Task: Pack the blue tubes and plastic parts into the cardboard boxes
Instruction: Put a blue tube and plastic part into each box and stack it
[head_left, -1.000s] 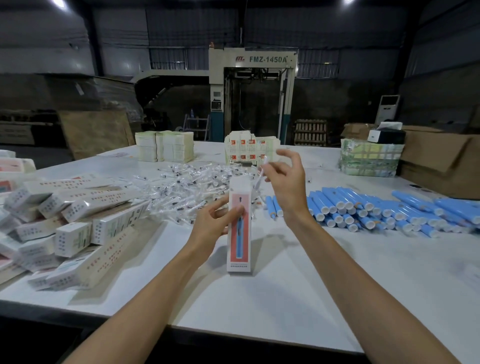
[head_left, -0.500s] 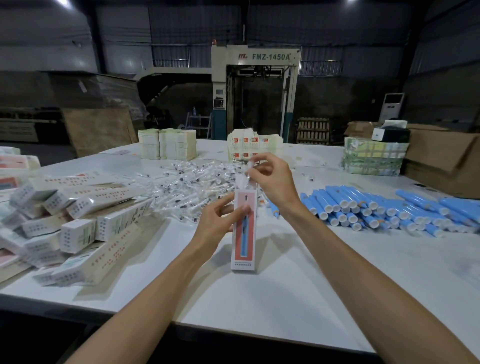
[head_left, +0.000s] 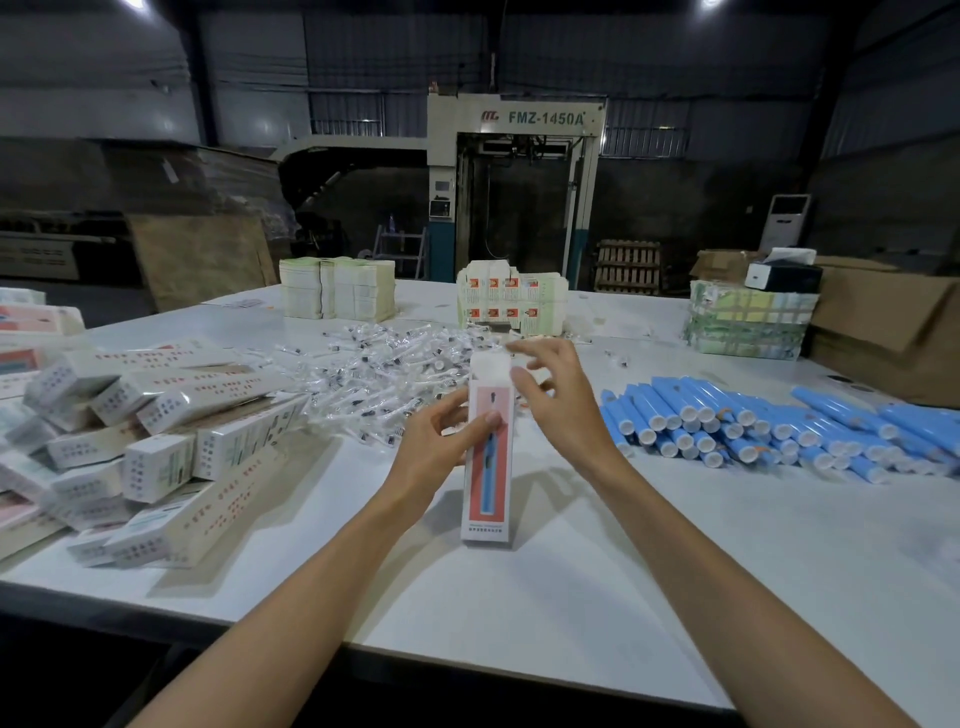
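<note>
A tall narrow cardboard box (head_left: 487, 483) with a red front panel stands upright on the white table (head_left: 597, 561) in the middle. My left hand (head_left: 441, 447) grips its upper half, thumb across the front. My right hand (head_left: 558, 392) is at the box's top, fingers bent over the white top flap, which is up. Blue tubes (head_left: 769, 426) with white caps lie in a heap to the right. Clear plastic parts (head_left: 384, 374) in wrappers are scattered behind the box.
A pile of filled boxes (head_left: 140, 436) lies at the left. Stacks of flat cartons (head_left: 337, 288) and printed ones (head_left: 511, 301) stand at the far edge. Bundled sheets (head_left: 748, 325) and a big brown carton (head_left: 893, 327) sit far right.
My right hand came down from above to the box's top and now works the top flap. The left hand kept its hold on the upright box.
</note>
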